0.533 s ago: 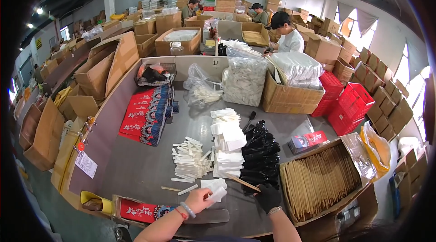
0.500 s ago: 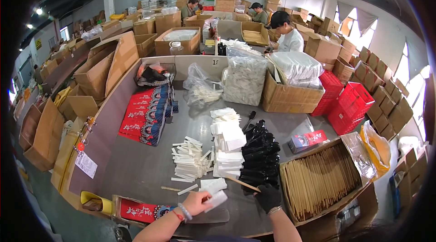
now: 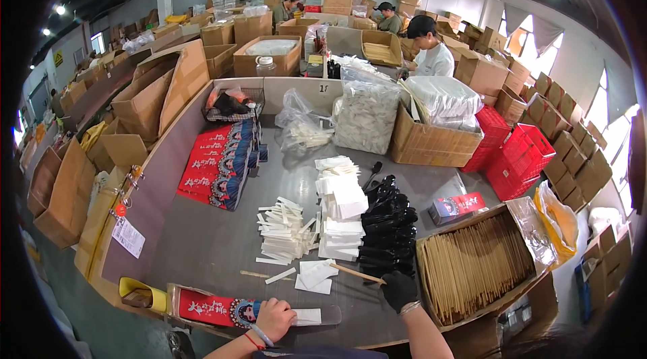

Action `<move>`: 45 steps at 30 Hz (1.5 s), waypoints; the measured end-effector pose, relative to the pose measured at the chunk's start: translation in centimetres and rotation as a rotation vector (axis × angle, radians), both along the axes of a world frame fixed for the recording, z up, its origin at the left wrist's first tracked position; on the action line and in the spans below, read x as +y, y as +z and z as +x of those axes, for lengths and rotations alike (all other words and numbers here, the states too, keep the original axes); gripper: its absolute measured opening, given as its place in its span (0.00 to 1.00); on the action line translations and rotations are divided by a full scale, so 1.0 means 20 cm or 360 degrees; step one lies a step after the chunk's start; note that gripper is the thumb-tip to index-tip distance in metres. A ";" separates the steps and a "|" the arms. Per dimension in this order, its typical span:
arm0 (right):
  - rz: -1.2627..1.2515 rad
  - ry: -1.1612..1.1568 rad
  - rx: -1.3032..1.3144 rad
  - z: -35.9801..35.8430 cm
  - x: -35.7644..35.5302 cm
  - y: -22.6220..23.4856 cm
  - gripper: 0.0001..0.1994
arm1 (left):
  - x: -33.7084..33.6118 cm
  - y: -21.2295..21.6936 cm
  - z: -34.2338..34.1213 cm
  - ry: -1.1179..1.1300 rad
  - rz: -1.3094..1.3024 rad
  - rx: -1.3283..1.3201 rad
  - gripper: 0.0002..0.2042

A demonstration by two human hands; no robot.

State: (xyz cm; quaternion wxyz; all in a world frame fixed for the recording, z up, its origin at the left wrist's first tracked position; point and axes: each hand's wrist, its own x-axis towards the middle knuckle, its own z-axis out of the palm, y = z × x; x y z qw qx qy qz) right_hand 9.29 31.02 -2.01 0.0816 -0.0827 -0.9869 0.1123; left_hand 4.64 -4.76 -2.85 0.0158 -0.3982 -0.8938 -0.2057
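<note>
Head view: at the lower left of the frame, a red printed sleeve (image 3: 205,310) lies near the table's front, and my left hand (image 3: 275,320) sits over its right end. A white packet (image 3: 309,316) juts rightward from under my fingers, over a clear strip (image 3: 330,315) with a rounded end; whether I pinch it or only press on it I cannot tell, since my hand covers the contact. I judge that a light, flat touch suits it, keeping it square to the sleeve. At lower centre, loose white squares (image 3: 315,277) overlap, and the wooden sticks (image 3: 357,273) end at their upper right corner. My gloved right hand (image 3: 399,290) is closed on the other end of those sticks; how many there are I cannot make out. Held this way, the tips could wander, so a firm pinch and a low angle should serve best.

For room, a raised side wall (image 3: 162,197) bounds the left of the frame. Right of it, grey tabletop (image 3: 209,237) below the red sleeve pile (image 3: 212,163) gives my left hand space. At centre, the white strips (image 3: 286,234), packet stack (image 3: 340,211) and black pile (image 3: 387,237) crowd together; I would stay below them. At lower right, the carton of sticks (image 3: 475,268) stands near my glove, its rim something to clear.
</note>
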 end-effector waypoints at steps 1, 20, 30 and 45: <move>0.0002 0.0004 -0.0006 0.00 -0.02 0.02 0.06 | 0.00 0.00 0.01 -0.0006 0.0025 0.0033 0.02; -0.0977 -0.0005 0.0282 -0.04 -0.60 0.02 0.04 | -0.05 0.05 0.15 -0.0008 0.0010 0.0314 0.21; -0.1698 -0.0472 0.0306 0.14 -0.50 -0.22 0.07 | -0.04 0.02 0.12 -0.0039 -0.0141 0.0217 0.25; -0.0667 0.0272 -0.0095 0.15 -0.46 0.00 0.17 | -0.14 0.06 0.11 0.0012 -0.0194 0.0089 0.24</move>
